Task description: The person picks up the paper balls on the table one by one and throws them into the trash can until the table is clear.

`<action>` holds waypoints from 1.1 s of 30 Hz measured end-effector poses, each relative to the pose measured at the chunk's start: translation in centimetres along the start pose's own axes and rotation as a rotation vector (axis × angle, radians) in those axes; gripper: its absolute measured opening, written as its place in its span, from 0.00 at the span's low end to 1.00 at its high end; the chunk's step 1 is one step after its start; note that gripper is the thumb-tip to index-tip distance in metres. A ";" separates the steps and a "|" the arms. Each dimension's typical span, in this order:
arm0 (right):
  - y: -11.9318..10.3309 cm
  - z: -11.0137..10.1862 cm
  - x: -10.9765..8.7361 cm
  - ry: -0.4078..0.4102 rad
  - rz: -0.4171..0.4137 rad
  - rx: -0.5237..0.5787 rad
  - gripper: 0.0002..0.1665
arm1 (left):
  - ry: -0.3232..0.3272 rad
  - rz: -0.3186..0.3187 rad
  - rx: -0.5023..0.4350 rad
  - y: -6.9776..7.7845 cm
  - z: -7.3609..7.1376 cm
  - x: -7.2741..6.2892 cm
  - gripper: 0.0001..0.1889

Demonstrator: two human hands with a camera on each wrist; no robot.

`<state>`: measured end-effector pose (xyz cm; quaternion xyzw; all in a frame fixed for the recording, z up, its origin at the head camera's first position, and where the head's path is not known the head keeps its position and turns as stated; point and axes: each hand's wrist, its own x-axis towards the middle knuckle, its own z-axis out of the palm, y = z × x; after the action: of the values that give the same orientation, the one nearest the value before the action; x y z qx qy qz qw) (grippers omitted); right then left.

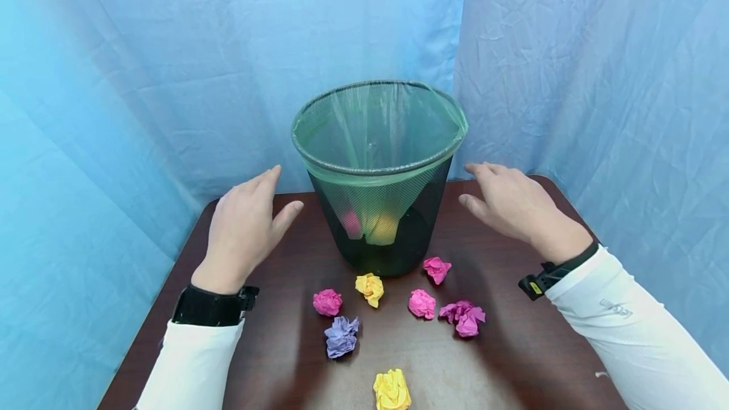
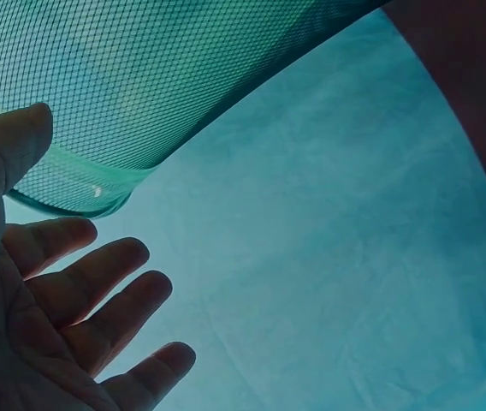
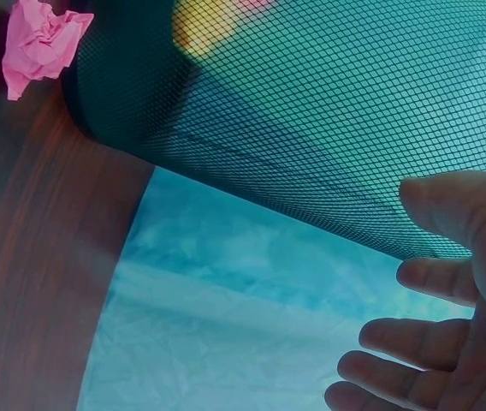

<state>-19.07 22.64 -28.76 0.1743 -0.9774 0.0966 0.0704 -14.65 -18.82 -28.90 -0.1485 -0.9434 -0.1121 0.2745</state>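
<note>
A black mesh wastebasket (image 1: 424, 207) lined with a green plastic bag (image 1: 373, 122) stands toward the back of the table. Through its mesh, pink and yellow paper shows low in the bag. My left hand (image 1: 245, 223) is held to the left of the basket, apart from it, thumb spread and fingers extended; the left wrist view shows the palm bare. To the right, my right hand (image 1: 509, 201) hovers beside the basket with straight, relaxed fingers and holds nothing. A pink crumpled paper ball (image 1: 436, 269) lies near the basket's base on the right.
More crumpled balls lie in front: yellow paper (image 1: 370, 288), dark pink paper (image 1: 327, 302), purple paper (image 1: 342, 336), pink paper (image 1: 422, 304), magenta paper (image 1: 464, 317) and a nearer yellow ball (image 1: 392, 390). Blue curtains (image 1: 188, 68) surround the dark wooden table (image 1: 273, 353).
</note>
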 end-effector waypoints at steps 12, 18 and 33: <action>-0.1 1.0 -0.5 -0.018 -0.015 -0.020 0.39 | 0.011 0.021 0.006 -0.1 1.4 -1.1 0.38; -0.2 1.5 -0.8 -0.026 -0.017 -0.015 0.38 | -0.010 0.020 0.022 0.2 1.7 -1.6 0.38; -0.1 2.5 -1.2 -0.035 -0.028 -0.021 0.38 | -0.049 -0.002 0.013 0.1 2.8 -2.8 0.38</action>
<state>-18.18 22.41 -31.37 0.1887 -0.9770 0.0822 0.0563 -13.69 -18.49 -32.73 -0.1483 -0.9507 -0.1027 0.2521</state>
